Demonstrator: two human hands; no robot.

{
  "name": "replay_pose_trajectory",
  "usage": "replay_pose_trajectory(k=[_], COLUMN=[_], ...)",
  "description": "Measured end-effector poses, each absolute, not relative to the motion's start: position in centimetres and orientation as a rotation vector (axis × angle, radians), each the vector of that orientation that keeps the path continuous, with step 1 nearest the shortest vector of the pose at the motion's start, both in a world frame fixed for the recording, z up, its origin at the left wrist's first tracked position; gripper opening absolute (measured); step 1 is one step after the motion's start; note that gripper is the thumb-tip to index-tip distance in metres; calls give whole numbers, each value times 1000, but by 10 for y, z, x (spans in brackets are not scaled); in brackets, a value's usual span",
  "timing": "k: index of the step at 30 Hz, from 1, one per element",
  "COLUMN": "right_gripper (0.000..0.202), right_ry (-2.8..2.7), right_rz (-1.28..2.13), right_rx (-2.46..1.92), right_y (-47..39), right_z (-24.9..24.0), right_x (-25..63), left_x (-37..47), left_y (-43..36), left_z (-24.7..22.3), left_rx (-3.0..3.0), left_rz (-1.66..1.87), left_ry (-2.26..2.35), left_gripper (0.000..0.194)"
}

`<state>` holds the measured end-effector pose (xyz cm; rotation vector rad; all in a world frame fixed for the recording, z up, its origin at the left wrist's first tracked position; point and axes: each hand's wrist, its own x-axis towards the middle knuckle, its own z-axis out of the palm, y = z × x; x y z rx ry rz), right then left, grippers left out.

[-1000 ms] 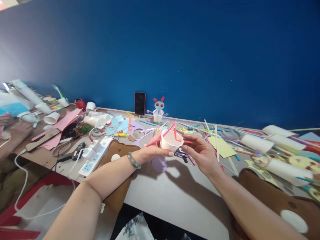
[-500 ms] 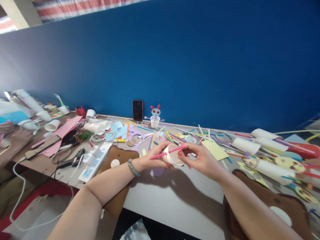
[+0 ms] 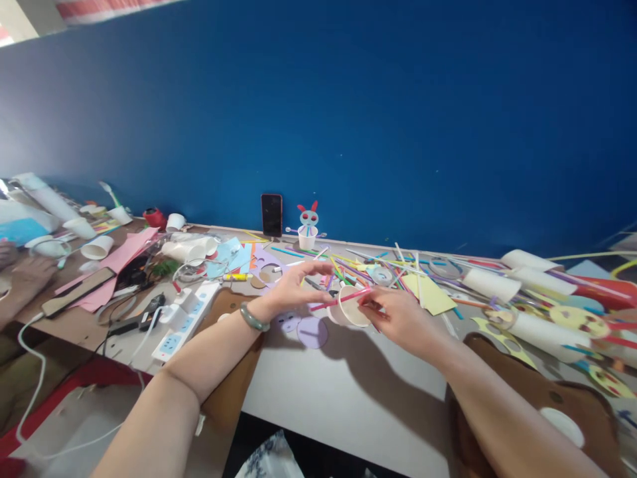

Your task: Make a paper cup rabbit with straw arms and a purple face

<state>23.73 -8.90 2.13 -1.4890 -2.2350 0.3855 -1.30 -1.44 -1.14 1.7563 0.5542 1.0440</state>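
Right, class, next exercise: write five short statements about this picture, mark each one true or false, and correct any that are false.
1. The right hand holds a white cup. True.

2. The left hand is clenched in a fist. False: the left hand is open, with the thumb apart from the fingers.

3. The bracelet is on the right wrist. False: the bracelet is on the left wrist.

4. The phone stands upright by the blue wall. True.

5. The figure with red ears lies flat on the table. False: the figure stands upright in its own small cup.
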Motion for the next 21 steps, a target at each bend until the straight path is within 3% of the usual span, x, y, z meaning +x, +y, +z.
replay_pose_trajectory(k=[4,8,21], right_gripper=[22,24,21], right_ry=[-2327,-2387,-2311], right_rz=[313,281,461], right_rx=[-1539,-1512,-1483], right_y=[-92,-99,-106], right_z=[8,2,14], right_x=[228,220,212], left_x=[10,18,15], left_y=[-44,-58,-59], left_z=[-16,-18,-18], left_rx=[1992,2111,1876], left_rz=[1208,1311,1242], left_ry=[586,565,671], left_gripper=[38,24,23])
